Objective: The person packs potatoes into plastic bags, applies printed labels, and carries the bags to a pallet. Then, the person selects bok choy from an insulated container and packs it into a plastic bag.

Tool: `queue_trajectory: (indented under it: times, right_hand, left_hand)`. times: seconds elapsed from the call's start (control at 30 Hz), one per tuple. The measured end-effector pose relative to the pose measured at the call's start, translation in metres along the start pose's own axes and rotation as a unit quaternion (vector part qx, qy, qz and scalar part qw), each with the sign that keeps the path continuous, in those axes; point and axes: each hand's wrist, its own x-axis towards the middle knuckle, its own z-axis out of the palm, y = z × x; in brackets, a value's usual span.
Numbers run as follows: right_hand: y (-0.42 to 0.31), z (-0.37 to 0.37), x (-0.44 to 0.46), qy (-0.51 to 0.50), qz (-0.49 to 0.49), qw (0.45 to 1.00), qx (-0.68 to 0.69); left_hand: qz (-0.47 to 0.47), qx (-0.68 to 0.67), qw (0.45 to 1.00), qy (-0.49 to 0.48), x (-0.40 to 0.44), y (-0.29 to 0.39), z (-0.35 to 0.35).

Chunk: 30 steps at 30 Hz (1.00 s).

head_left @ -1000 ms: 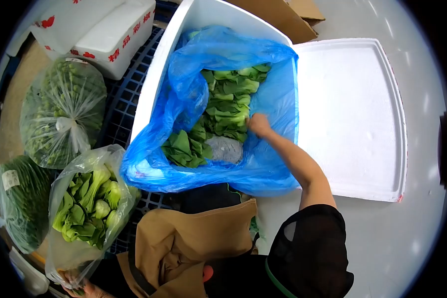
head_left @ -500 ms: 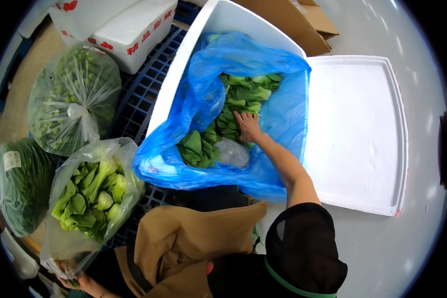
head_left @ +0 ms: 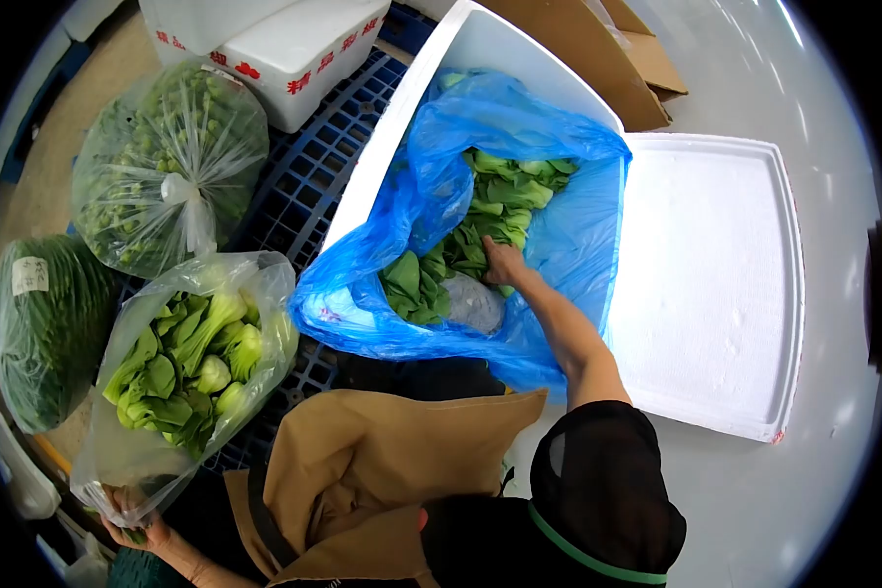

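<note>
My right hand [head_left: 503,263] reaches into a blue plastic liner bag [head_left: 576,235], its fingers curled into the leaves of the bok choy [head_left: 500,201]; the fingertips are hidden. This liner sits in a white foam box [head_left: 402,118]. Just below the hand lies a clear, rounded plastic bundle [head_left: 474,304], with more leaves left of it. At the lower left, my left hand [head_left: 132,519] is closed on the edge of a clear plastic bag [head_left: 118,461]. Loose bok choy [head_left: 191,367] fills the open bag.
A white foam lid [head_left: 706,284] lies right of the box. Two tied bags of greens, one round [head_left: 171,167] and one long [head_left: 49,333], stand at left. Behind are a closed foam box [head_left: 299,59], a blue pallet [head_left: 314,142] and a cardboard box [head_left: 598,59].
My right hand's spread fingers have curled down into the leaves. My left hand still holds the bag edge. The whole view has shifted slightly.
</note>
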Motion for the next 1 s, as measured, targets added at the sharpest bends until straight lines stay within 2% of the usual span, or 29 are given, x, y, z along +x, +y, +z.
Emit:
queue_trajectory:
  times: [0.07,0.17,0.27,0.37,0.47,0.57,0.6,0.67,0.7,0.73,0.77,0.83,0.87,0.9,1.0]
  right_hand:
    - [-0.004,0.000,0.008,-0.012,0.001,1.000,-0.024]
    - [0.003,0.000,0.001,0.023,0.030,0.999,0.035]
    - [0.017,-0.016,-0.021,0.124,0.031,0.982,0.137]
    - [0.033,-0.053,-0.044,0.186,0.031,0.933,0.307]
    - [0.040,-0.097,-0.063,0.226,0.032,0.848,0.478]
    - [0.032,-0.135,-0.076,0.241,-0.016,0.705,0.667]
    - [0.023,-0.148,-0.082,0.213,-0.041,0.678,0.702]
    - [0.003,-0.163,-0.089,0.181,-0.076,0.551,0.811]
    - [0.007,-0.155,-0.083,0.196,-0.084,0.513,0.831]
    - [-0.009,-0.169,-0.084,0.153,-0.141,0.525,0.825]
    - [-0.032,-0.188,-0.079,0.021,-0.288,0.441,0.850]
    - [-0.094,-0.218,-0.078,-0.015,-0.328,0.453,0.829]
    - [-0.128,-0.232,-0.079,-0.031,-0.341,0.473,0.812]
    - [-0.167,-0.242,-0.082,-0.047,-0.354,0.501,0.788]
    - [-0.287,-0.265,-0.113,-0.073,-0.413,0.636,0.647]
  left_hand:
    - [0.015,0.003,1.000,0.016,-0.002,0.001,-0.002]
    - [0.057,0.014,0.996,0.061,-0.008,0.002,-0.007]
    - [0.019,-0.003,0.999,0.040,-0.007,0.001,0.002]
    - [0.081,0.023,0.988,0.132,-0.015,0.012,-0.025]
    - [0.039,-0.002,0.996,0.083,-0.014,0.012,-0.028]
    - [0.092,0.010,0.971,0.222,-0.012,-0.001,-0.003]
    - [0.084,-0.012,0.971,0.224,-0.009,-0.004,-0.002]
    - [0.078,-0.021,0.966,0.244,-0.013,-0.004,-0.008]
    - [0.073,-0.012,0.963,0.260,-0.015,-0.006,-0.009]
    - [0.069,-0.004,0.959,0.276,-0.011,-0.013,0.009]
    - [0.124,0.028,0.916,0.380,-0.007,-0.025,0.030]
    - [0.065,-0.010,0.961,0.270,-0.007,-0.024,0.036]
    - [0.077,0.015,0.954,0.291,-0.002,-0.029,0.057]
    - [0.060,0.004,0.975,0.213,-0.005,-0.031,0.048]
    - [0.028,-0.065,0.977,0.202,-0.006,-0.028,0.052]
